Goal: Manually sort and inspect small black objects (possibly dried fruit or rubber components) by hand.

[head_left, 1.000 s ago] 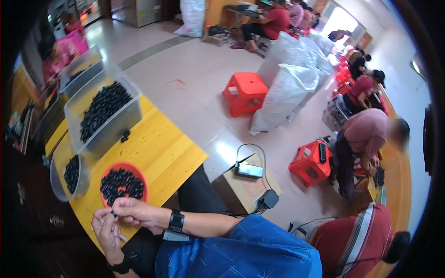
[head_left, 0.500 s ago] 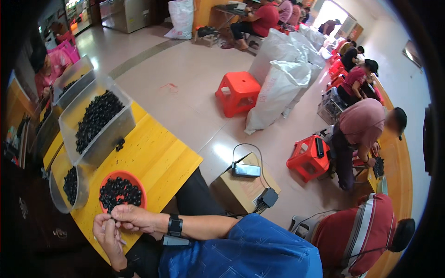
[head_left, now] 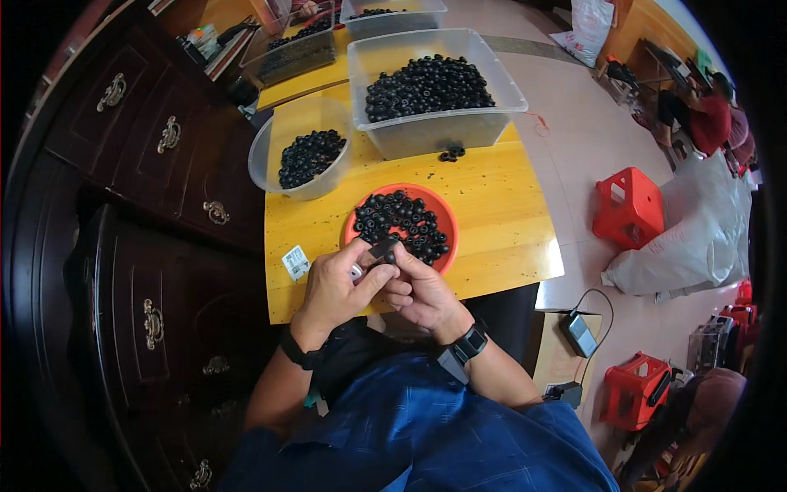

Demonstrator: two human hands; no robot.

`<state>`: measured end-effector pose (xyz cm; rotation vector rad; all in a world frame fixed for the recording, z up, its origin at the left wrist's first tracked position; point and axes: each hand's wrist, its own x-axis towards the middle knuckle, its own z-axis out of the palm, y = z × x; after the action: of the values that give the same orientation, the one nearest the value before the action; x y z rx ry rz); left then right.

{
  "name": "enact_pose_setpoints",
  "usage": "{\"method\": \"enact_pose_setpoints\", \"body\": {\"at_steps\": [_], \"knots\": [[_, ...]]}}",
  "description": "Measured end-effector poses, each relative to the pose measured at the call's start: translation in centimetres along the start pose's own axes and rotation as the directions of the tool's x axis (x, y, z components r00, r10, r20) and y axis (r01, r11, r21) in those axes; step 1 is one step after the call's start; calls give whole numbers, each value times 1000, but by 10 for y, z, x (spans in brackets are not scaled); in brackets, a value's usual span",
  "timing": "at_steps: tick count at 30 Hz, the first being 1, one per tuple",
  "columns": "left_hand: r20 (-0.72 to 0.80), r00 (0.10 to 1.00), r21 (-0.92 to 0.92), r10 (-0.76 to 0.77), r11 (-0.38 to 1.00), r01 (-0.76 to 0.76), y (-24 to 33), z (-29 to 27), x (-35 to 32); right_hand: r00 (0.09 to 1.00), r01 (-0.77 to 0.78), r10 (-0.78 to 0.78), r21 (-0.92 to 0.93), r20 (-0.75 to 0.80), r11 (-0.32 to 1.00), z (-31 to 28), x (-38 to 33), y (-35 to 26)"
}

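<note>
My left hand (head_left: 334,283) is closed around a small tool (head_left: 357,271) with a pale, rounded handle end. A flat dark blade-like part (head_left: 382,249) shows beyond its fingers. Pinched in the fingers of my right hand (head_left: 425,291) is a small black ring-like part (head_left: 390,257), touching or very near that dark edge. Both hands meet over the near rim of an orange-red bowl (head_left: 450,220), which holds many similar black rings (head_left: 402,215) with open centres. My fingers partly hide the tool and the held part.
On the yellow table (head_left: 500,221) stand a large clear bin (head_left: 438,135) and a round clear tub (head_left: 261,156), both with black rings. A few loose rings (head_left: 451,154) and a white label (head_left: 296,262) lie there. Dark drawers (head_left: 156,246) flank the left; a red stool (head_left: 629,209) stands right.
The view has swung left and down toward the table, so the bowl and hands now appear mid-picture. My hands stay together by the bowl; the tool and black ring now show more plainly.
</note>
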<state>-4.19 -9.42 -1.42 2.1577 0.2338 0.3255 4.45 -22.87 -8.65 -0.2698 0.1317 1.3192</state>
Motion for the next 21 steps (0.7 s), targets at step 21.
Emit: {"method": "enact_pose_setpoints", "body": {"at_steps": [21], "knots": [[20, 995, 227, 96, 969, -98, -6, -3, 6, 994, 89, -96, -137, -47, 987, 5, -3, -1]]}}
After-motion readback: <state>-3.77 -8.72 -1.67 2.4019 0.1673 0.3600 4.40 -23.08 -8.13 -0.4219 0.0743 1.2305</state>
